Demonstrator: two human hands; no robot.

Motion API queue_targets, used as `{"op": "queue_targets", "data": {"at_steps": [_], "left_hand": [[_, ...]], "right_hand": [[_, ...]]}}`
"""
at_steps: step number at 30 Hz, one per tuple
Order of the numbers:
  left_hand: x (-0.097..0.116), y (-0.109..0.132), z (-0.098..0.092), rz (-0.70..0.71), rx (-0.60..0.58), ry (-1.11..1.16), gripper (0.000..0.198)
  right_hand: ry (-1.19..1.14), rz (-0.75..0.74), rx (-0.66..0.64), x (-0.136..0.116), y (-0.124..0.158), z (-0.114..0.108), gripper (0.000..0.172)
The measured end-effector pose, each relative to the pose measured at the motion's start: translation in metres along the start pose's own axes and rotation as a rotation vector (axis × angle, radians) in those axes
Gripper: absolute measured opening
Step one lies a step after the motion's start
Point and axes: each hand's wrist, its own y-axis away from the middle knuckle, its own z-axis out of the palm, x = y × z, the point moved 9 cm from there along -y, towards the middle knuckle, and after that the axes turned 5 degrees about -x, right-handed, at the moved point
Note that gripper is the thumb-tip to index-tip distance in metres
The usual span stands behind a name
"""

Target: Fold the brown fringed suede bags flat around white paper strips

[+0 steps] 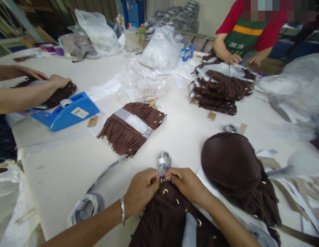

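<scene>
A brown fringed bag (169, 219) with metal eyelets lies in front of me, a pale strip across it. My left hand (142, 188) pinches at its top corner, beside a small metal clasp. From the other side my right hand (187, 185) closes finger and thumb on the same corner. Just beyond my fingertips sits a coiled strap in clear plastic wrap (164, 163), close against the clasp. Exactly what lies between the fingertips is partly hidden. Another fringed bag (130, 127), banded with a pale strip, rests farther up the table.
Left stands a blue tape dispenser (71, 111), near another person's hands (58, 81) on brown fringe. A rounded brown bag (230, 161) sits right. Behind it are stacked fringed bags (221, 89) and a co-worker's hands (235, 59). A wrapped strap roll (84, 207) lies lower left.
</scene>
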Motion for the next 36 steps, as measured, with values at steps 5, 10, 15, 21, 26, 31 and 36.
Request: {"op": "queue_targets", "data": {"at_steps": [5, 10, 15, 21, 26, 31, 36], "left_hand": [[-0.004, 0.001, 0.002, 0.010, -0.083, 0.167, 0.009], [-0.005, 0.002, 0.002, 0.016, -0.088, 0.214, 0.009], [-0.013, 0.004, 0.003, -0.031, -0.043, 0.277, 0.009], [-0.029, 0.007, 0.000, -0.226, -0.019, 0.510, 0.011], [-0.028, 0.019, -0.019, -0.166, 0.018, 0.732, 0.014], [-0.018, 0.025, -0.032, -0.114, 0.033, 0.790, 0.013], [-0.005, 0.021, -0.039, -0.059, 0.069, 0.795, 0.014]], "right_hand": [[0.240, -0.144, 0.157, -0.048, 0.013, -0.017, 0.018], [0.244, -0.104, 0.084, -0.057, 0.000, -0.004, 0.010], [0.303, -0.051, 0.048, -0.050, -0.007, 0.004, 0.010], [0.422, -0.018, 0.036, -0.050, -0.010, 0.005, 0.017], [0.417, 0.009, 0.048, -0.047, -0.006, 0.004, 0.017], [0.443, -0.054, 0.072, -0.063, 0.002, 0.004, 0.025], [0.341, -0.111, 0.108, -0.073, -0.002, 0.001, 0.018]]}}
